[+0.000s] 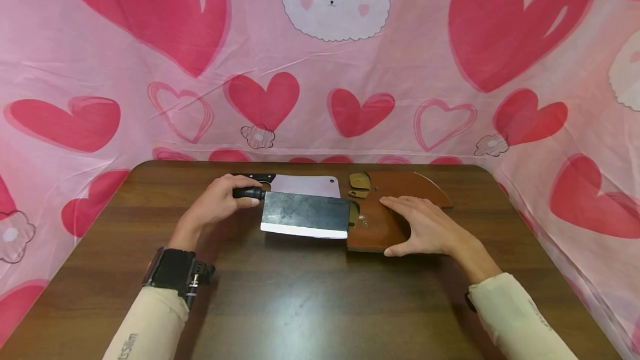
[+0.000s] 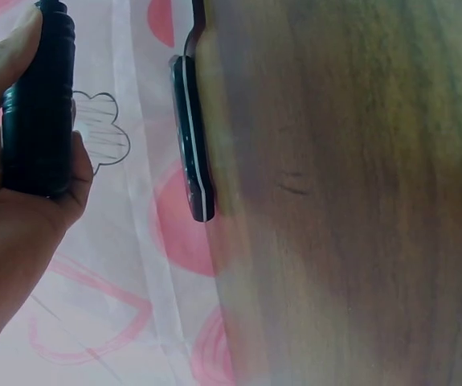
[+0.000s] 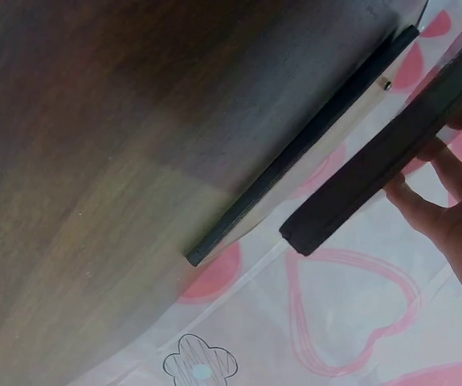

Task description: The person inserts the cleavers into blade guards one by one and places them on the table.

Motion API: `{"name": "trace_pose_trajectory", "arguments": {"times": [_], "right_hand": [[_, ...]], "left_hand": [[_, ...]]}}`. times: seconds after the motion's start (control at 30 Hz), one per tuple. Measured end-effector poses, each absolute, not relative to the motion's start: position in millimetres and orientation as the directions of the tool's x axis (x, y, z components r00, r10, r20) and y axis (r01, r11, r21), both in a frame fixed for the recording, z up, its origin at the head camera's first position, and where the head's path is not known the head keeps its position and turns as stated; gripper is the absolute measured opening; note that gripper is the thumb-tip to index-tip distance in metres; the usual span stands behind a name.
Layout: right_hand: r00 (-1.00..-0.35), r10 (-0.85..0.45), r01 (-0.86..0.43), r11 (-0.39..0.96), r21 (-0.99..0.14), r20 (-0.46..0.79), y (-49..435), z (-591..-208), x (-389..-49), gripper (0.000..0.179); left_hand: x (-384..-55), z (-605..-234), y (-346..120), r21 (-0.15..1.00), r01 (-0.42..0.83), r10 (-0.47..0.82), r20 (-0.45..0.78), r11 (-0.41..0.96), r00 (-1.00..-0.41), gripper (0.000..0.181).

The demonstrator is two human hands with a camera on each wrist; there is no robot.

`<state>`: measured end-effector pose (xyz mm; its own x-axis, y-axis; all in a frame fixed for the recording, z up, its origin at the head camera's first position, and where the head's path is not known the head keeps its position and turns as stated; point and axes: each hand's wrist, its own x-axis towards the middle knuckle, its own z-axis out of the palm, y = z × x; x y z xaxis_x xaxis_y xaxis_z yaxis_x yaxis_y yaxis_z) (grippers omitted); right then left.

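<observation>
The head view shows what neither wrist view takes in: the person's left hand (image 1: 220,199) grips the black handle of a cleaver (image 1: 306,213), thumb and fingers closed round it, with the blade held flat-side up above the wooden table (image 1: 295,299). Its broad rectangular blade is dull dark metal with a bright strip along the near edge, and its far end lies right at the mouth of a brown leather sheath (image 1: 377,232); whether the two touch I cannot tell. The right hand (image 1: 430,226) holds that sheath, thumb at the near edge and fingers spread over the upper face, the hold spanning it. A second sheath (image 1: 420,183), also smooth brown leather, with a curved outer edge and tan snap flaps, lies just behind, and left of it rests a second cleaver (image 1: 307,183), pale and smooth, with a small round hole near one corner. The left wrist view alone reveals the held handle as a thick rounded cylinder with grooved rings, and the other handle (image 2: 192,137) as black slabs sandwiching a metal strip. The right wrist view alone shows the sheaths' narrow dark edges, the held one raised, fingertips against its side. Pink heart-patterned cloth (image 1: 310,65) hangs creased behind.
</observation>
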<state>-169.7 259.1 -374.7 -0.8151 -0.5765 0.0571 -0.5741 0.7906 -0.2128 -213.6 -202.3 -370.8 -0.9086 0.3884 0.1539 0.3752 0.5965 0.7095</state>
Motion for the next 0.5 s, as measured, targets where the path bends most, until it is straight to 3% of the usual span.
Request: {"name": "trace_pose_trajectory", "arguments": {"times": [0.5], "right_hand": [[-0.811, -0.577, -0.583, 0.786, -0.206, 0.094, 254.4, -373.2, -169.6, 0.108]], "left_hand": [[-214.8, -374.0, -196.1, 0.731, 0.361, 0.386, 0.144, 0.58, -0.911, 0.032]]}}
